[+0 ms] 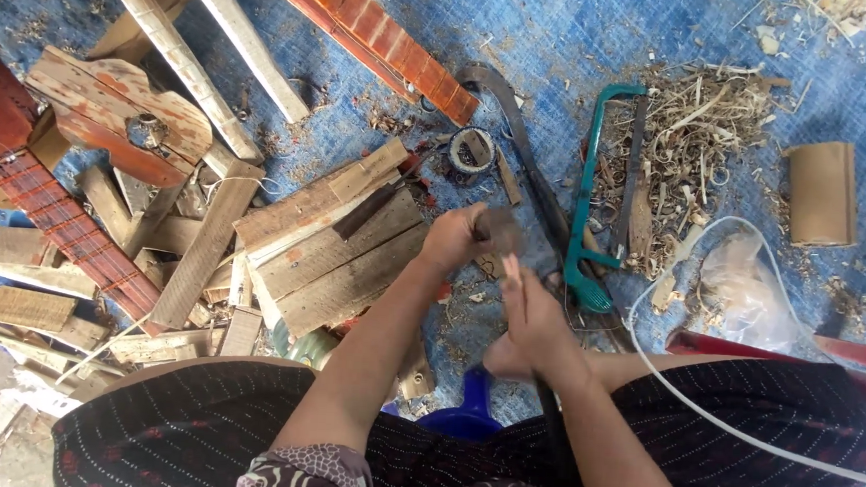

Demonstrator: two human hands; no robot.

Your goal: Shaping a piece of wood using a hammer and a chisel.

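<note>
Dark striped skirt (743, 423) over the knees is seen closest to cam, w/ a blue plastic piece (468, 411) between the legs. Above it, left hand (450, 240) is closed around a small dark wood piece (499, 230), gripped at its near end. Right hand (533, 325) is curled shut on a thin dark tool handle (548, 411), thumb raised toward the wood piece; blade end can't be made out.

Step judged: carving/trimming of the held piece, mid-work. Next move prob. calls for a firm left grip and a short controlled stroke away from the fingers.

Wood piece: small, roundish, dark grey-brown, blurred; held just above right hand, over the blue tarp (566, 41).

Left of left hand: stacked wood planks (338, 243). Right of right hand: teal hacksaw (588, 203), shavings pile (701, 120) beyond it, white cord (703, 411) across the lap. Tape roll (472, 151) lies just beyond left hand.
</note>
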